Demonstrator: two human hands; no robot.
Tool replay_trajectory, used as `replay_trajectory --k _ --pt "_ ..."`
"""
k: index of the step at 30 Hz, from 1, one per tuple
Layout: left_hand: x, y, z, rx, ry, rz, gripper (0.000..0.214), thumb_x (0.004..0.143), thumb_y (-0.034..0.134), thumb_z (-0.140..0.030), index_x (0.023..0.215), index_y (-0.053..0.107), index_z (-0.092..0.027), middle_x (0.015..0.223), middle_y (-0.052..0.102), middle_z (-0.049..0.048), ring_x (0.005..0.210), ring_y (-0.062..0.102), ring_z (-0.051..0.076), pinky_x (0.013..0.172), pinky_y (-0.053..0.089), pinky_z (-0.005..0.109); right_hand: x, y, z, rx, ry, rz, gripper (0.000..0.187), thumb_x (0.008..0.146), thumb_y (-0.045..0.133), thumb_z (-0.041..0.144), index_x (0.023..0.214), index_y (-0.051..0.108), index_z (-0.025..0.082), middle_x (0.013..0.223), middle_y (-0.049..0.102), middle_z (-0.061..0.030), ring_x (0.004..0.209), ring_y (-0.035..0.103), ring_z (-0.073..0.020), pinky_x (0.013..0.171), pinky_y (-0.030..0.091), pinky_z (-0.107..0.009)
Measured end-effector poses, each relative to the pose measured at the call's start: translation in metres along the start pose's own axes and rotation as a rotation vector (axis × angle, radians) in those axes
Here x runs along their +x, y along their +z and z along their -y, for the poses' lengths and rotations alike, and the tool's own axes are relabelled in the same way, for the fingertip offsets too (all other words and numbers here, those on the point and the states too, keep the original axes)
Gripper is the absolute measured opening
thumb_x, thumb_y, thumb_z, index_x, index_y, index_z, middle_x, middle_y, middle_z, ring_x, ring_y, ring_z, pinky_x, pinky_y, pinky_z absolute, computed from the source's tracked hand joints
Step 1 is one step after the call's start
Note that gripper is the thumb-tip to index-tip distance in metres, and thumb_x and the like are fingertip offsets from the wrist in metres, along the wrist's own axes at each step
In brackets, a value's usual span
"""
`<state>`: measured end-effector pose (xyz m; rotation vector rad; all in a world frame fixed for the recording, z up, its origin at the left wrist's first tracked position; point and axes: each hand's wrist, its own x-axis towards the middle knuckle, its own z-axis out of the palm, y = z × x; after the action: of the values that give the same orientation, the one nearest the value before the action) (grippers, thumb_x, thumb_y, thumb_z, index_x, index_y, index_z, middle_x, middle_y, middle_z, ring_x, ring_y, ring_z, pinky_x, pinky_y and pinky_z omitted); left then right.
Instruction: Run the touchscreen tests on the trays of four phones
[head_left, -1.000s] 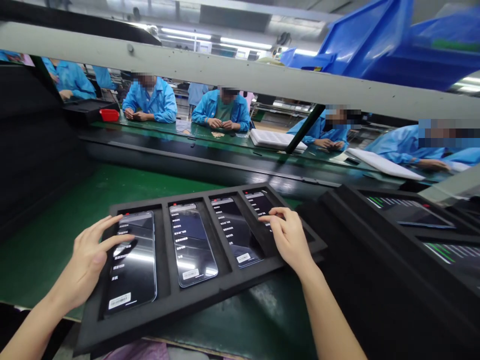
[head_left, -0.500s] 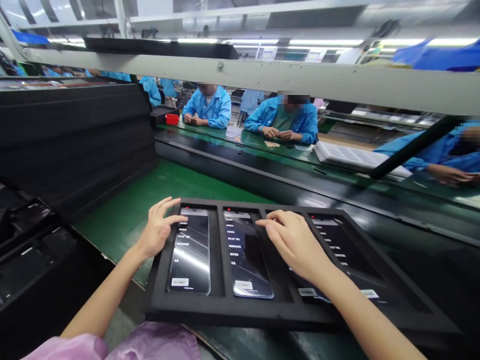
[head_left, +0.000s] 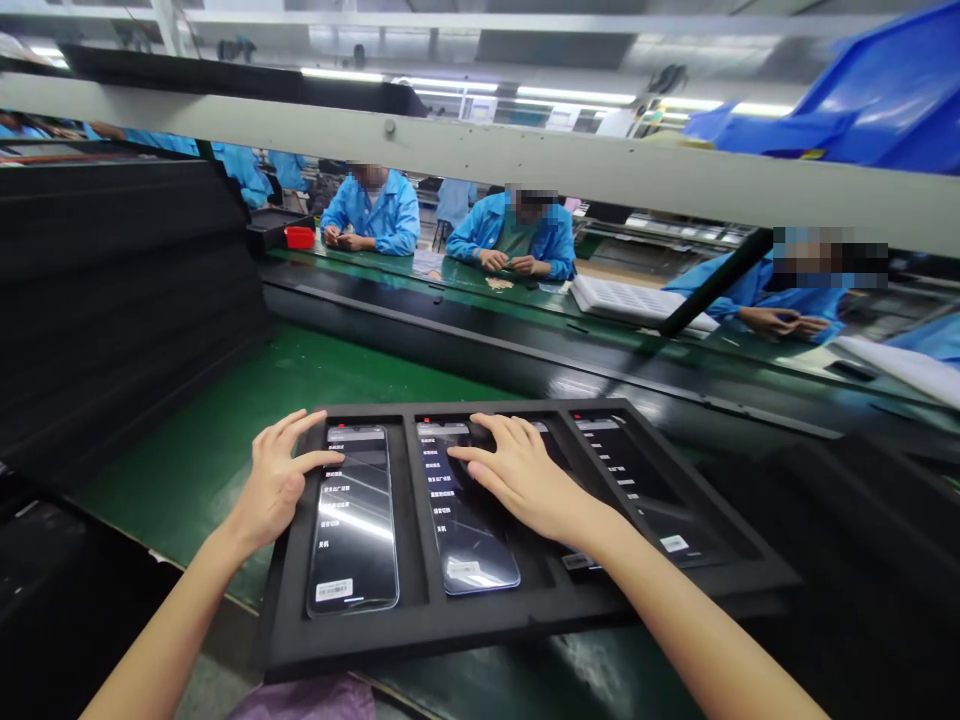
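A black foam tray (head_left: 420, 625) holds several phones in separate slots, screens up with white menu text and a small label at the bottom. My left hand (head_left: 279, 475) is at the tray's left edge, fingers spread, its index fingertip on the upper screen of the leftmost phone (head_left: 352, 540). Over the second phone (head_left: 476, 540) is my right hand (head_left: 525, 470), open, its index fingertip at the upper menu lines; contact is hard to tell. My right hand and forearm partly cover the third phone (head_left: 576, 562). The rightmost phone (head_left: 637, 460) lies beyond my forearm.
A tall stack of black trays (head_left: 112, 290) stands at the left on the green table (head_left: 330, 360). Behind my tray runs a dark conveyor belt (head_left: 450, 335). Across it sit co-workers in blue, near a red bin (head_left: 299, 237) and a white tray (head_left: 630, 300).
The view has swung right. My right index finger has moved left, from beside the second phone to over its screen. My left index finger sits slightly lower on the first phone.
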<state>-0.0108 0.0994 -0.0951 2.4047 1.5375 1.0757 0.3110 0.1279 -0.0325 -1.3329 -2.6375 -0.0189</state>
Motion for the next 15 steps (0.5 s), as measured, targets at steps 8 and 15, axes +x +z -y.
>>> replay_trajectory --k 8,15 --pt "-0.003 0.007 0.004 0.007 -0.175 -0.002 0.054 0.092 0.014 -0.046 0.113 0.062 -0.034 0.142 0.036 0.0026 0.131 0.027 0.03 0.106 0.022 0.054 -0.031 -0.011 -0.055 0.042 0.237 -0.176 0.046 0.094 0.023 0.038 0.099 0.068 0.03 0.115 0.055 -0.0081 0.115 0.046 -0.0246 0.101 0.03 -0.053" --pt "0.0 0.009 -0.004 -0.073 -0.242 -0.053 0.06 0.09 0.013 -0.054 0.11 0.065 -0.033 0.142 0.037 0.0034 0.129 0.029 0.034 0.106 0.019 0.06 -0.044 -0.006 -0.066 0.104 0.287 -0.098 0.042 0.094 0.027 0.037 0.099 0.068 0.032 0.123 0.051 -0.0056 0.119 0.042 -0.0237 0.104 0.027 -0.051"
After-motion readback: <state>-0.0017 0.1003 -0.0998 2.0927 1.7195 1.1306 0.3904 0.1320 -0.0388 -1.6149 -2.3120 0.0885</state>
